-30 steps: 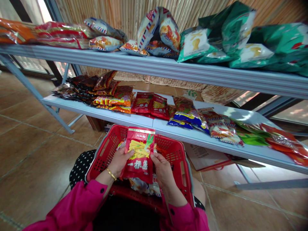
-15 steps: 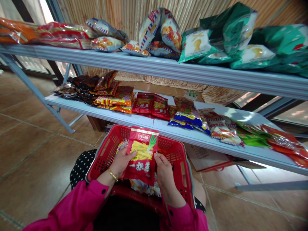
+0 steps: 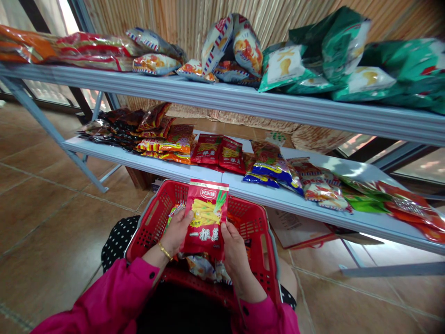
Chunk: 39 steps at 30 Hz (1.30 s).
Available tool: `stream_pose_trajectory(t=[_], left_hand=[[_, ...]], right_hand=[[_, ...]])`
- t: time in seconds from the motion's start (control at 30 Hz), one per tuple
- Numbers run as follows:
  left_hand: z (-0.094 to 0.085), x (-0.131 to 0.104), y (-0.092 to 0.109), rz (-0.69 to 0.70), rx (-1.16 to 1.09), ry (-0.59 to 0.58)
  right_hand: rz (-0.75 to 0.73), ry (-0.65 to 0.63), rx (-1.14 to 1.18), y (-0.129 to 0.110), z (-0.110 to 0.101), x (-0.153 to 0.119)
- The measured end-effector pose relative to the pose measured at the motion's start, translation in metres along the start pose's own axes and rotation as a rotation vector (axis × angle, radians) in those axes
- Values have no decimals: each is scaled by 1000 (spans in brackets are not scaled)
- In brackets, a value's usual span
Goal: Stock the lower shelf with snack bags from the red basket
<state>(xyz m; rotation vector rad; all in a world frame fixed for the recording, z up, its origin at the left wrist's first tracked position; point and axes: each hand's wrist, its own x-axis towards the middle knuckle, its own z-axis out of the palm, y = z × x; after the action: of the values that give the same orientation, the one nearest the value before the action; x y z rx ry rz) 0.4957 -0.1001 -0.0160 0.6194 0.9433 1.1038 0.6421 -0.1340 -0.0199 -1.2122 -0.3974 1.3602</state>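
A red snack bag [image 3: 206,218] with yellow sticks and a green onion printed on it is held upright between both hands. My left hand [image 3: 176,232] grips its left edge, thumb on the front. On the opposite edge, my right hand [image 3: 234,246] pinches the bag with the thumb in front. Directly below is a red plastic shopping basket [image 3: 146,232], resting at my lap. Several snack packets [image 3: 200,268] lie inside it, partly hidden by the bag and my hands.
In front stands a pale blue two-tier shelf [image 3: 222,95]. Two matching red bags [image 3: 219,152] sit on its lower tier, between orange packets [image 3: 170,144] and blue-edged packets [image 3: 269,164]. Green chip bags [image 3: 323,60] fill the upper right. Under the shelf is a cardboard box [image 3: 299,227].
Both hands have tipped the red bag slightly more upright and raised its lower edge a little. More of the packets in the basket show beneath it.
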Motion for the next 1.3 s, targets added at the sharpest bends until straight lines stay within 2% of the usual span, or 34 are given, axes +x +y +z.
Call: stream_pose_trajectory(t=[0.07,0.17,0.3,0.37,0.43,0.6,0.83,1.1,1.2,1.3], left_hand=[[-3,0,-4,33,93,8],[-12,2,-14,169,379,19],[-21,2,-21,347,730,46],[-21,0,-20,385,825,61],[-19,-2,-17,405,870,80],[-16,-7,-10,434,860,89],[-15,-7,-8,405,760,85],[-21,3,-11,354,708,35],[-23,6,-9,302,617,-16],[-18,4,-5,181,396,-44]], right_hand=[[-38,55,8,1,-1,2],[-111,122,-41,-1,-5,6],[-320,225,-345,-5,-9,6],[-420,263,-517,-6,-10,3],[-470,281,-595,-6,-10,-1],[-488,316,-583,-4,-12,-2],[-462,361,-575,-2,-15,4],[-462,322,-523,-8,-13,4],[-419,296,-529,-10,-16,4],[-368,259,-500,-7,-16,4]])
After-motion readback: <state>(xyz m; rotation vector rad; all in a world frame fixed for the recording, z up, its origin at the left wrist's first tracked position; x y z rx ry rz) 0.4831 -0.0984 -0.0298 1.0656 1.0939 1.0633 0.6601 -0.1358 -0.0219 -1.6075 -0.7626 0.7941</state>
